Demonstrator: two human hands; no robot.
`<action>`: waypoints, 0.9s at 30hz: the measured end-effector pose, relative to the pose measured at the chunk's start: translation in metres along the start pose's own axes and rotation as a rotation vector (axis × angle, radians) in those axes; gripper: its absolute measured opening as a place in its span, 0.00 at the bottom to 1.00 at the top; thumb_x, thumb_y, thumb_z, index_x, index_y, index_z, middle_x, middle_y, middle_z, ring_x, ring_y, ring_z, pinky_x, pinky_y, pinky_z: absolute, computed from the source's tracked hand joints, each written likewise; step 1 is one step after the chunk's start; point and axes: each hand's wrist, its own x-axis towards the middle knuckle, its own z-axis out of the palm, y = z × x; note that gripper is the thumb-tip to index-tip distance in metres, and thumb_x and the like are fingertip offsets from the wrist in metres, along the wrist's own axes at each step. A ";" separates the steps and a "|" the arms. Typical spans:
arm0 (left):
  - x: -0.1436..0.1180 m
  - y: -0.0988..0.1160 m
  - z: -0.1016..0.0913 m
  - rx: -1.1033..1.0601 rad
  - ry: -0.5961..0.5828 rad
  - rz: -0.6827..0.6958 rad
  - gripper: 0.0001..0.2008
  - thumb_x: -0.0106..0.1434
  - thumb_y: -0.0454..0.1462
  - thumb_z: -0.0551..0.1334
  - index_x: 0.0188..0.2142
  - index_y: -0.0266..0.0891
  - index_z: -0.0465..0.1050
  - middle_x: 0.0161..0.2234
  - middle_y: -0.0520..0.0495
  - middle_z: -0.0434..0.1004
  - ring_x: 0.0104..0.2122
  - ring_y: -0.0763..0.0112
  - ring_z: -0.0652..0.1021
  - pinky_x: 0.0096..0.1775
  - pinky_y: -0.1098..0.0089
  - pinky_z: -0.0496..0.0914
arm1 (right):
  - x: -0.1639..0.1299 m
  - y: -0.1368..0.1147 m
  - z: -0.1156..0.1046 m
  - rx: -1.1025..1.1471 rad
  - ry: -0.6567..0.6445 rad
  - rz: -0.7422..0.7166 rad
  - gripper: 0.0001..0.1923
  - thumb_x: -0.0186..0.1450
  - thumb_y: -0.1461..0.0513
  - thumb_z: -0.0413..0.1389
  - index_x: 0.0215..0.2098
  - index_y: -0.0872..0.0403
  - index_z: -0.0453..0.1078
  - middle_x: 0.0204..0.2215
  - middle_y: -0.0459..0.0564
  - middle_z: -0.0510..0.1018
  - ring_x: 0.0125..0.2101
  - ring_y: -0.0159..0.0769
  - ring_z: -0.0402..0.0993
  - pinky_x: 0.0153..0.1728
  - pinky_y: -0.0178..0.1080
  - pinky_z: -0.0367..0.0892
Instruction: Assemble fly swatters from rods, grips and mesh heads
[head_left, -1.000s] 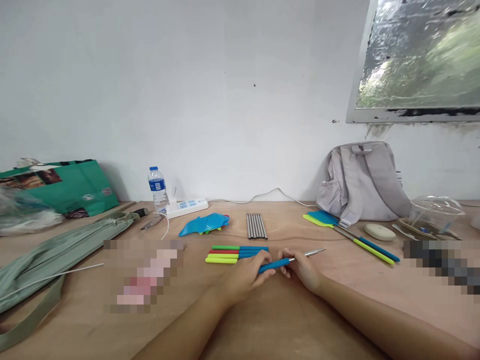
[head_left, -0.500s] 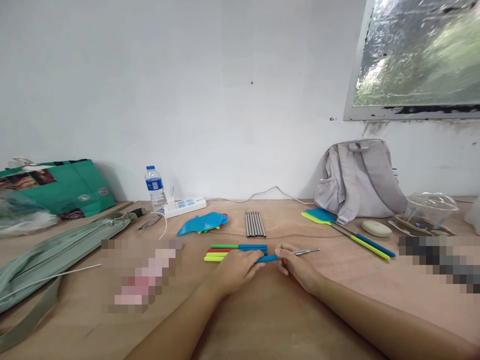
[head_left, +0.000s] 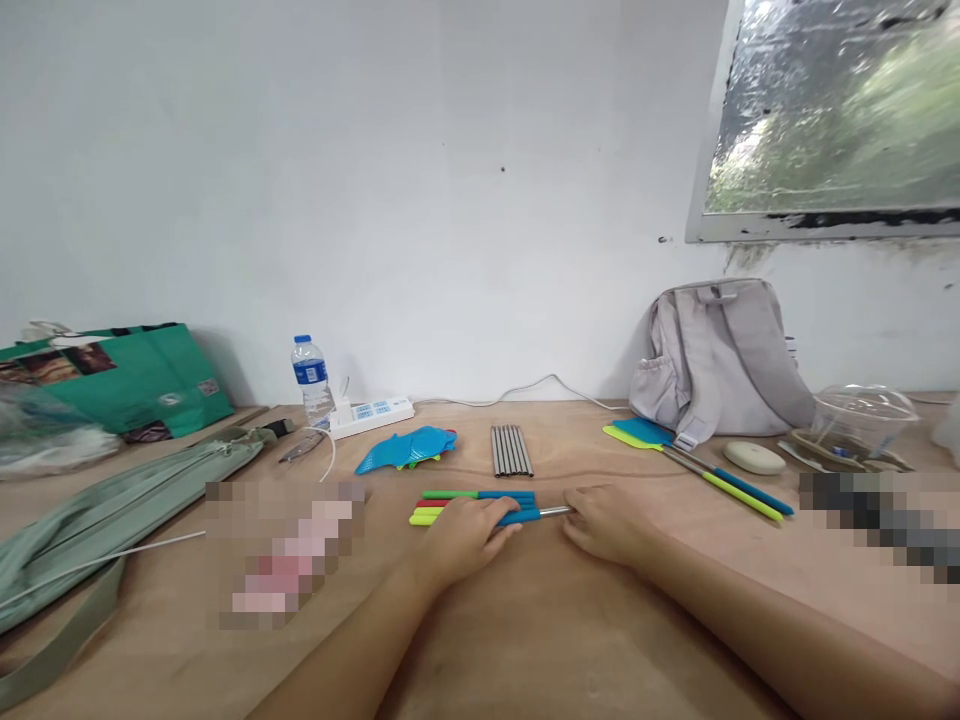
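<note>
Hands now rest lower: left hand (head_left: 461,535) covers the blue-sleeved metal straw (head_left: 534,515), laid beside the coloured straws (head_left: 457,495); right hand (head_left: 604,520) grasps its steel end.

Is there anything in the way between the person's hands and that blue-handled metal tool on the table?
Nothing visible: the left hand rests on the blue-handled metal tool, and the right hand covers its bare metal end.
</note>
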 end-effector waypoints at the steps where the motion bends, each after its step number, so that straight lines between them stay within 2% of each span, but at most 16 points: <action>1: 0.000 0.005 0.000 0.004 -0.006 -0.011 0.15 0.63 0.43 0.47 0.44 0.42 0.64 0.38 0.48 0.75 0.35 0.65 0.75 0.35 0.68 0.66 | 0.000 -0.003 0.001 -0.026 -0.016 0.028 0.10 0.57 0.61 0.47 0.27 0.56 0.68 0.26 0.54 0.75 0.27 0.38 0.70 0.26 0.36 0.55; 5: -0.001 0.021 0.002 0.014 -0.035 -0.035 0.15 0.63 0.44 0.47 0.43 0.42 0.64 0.33 0.47 0.76 0.32 0.66 0.76 0.31 0.71 0.67 | 0.001 -0.003 0.003 -0.048 -0.075 0.075 0.10 0.55 0.63 0.47 0.24 0.55 0.70 0.25 0.53 0.77 0.27 0.38 0.71 0.25 0.35 0.54; 8: -0.002 0.030 0.007 0.040 -0.026 -0.038 0.15 0.63 0.44 0.46 0.43 0.41 0.64 0.31 0.47 0.75 0.31 0.67 0.76 0.31 0.72 0.67 | 0.002 0.001 0.006 -0.037 -0.109 0.045 0.11 0.54 0.65 0.47 0.23 0.55 0.71 0.24 0.54 0.77 0.27 0.38 0.71 0.25 0.35 0.55; 12: -0.002 0.042 0.012 0.144 -0.033 -0.077 0.17 0.64 0.45 0.44 0.43 0.42 0.64 0.27 0.45 0.75 0.27 0.64 0.76 0.27 0.71 0.68 | 0.001 0.005 0.015 0.020 -0.069 -0.022 0.10 0.54 0.66 0.48 0.23 0.55 0.71 0.23 0.54 0.77 0.24 0.38 0.70 0.25 0.36 0.55; 16: 0.000 0.052 0.014 0.189 -0.100 -0.067 0.16 0.64 0.43 0.43 0.43 0.40 0.64 0.26 0.44 0.75 0.25 0.63 0.76 0.24 0.71 0.67 | 0.000 0.005 0.024 0.116 -0.029 -0.058 0.09 0.53 0.66 0.49 0.20 0.54 0.70 0.20 0.51 0.76 0.22 0.35 0.68 0.24 0.35 0.54; 19: 0.001 0.054 0.013 0.193 -0.124 -0.052 0.16 0.65 0.43 0.43 0.42 0.40 0.64 0.27 0.44 0.75 0.26 0.62 0.76 0.24 0.71 0.67 | -0.001 0.004 0.029 0.146 -0.020 -0.052 0.09 0.53 0.66 0.49 0.19 0.54 0.69 0.20 0.51 0.75 0.21 0.34 0.67 0.23 0.35 0.52; 23: 0.000 0.051 0.014 0.193 -0.098 -0.031 0.15 0.64 0.43 0.43 0.42 0.40 0.63 0.26 0.45 0.75 0.25 0.63 0.76 0.23 0.71 0.67 | -0.002 0.000 0.029 0.151 -0.010 -0.062 0.09 0.53 0.66 0.49 0.18 0.54 0.68 0.20 0.51 0.75 0.20 0.34 0.66 0.22 0.34 0.50; 27: 0.002 0.044 0.015 0.233 0.004 0.049 0.14 0.64 0.42 0.45 0.42 0.40 0.64 0.26 0.46 0.75 0.26 0.64 0.75 0.25 0.70 0.66 | -0.002 -0.002 0.025 0.205 0.026 -0.054 0.09 0.54 0.66 0.48 0.22 0.54 0.69 0.22 0.50 0.76 0.23 0.34 0.68 0.24 0.34 0.53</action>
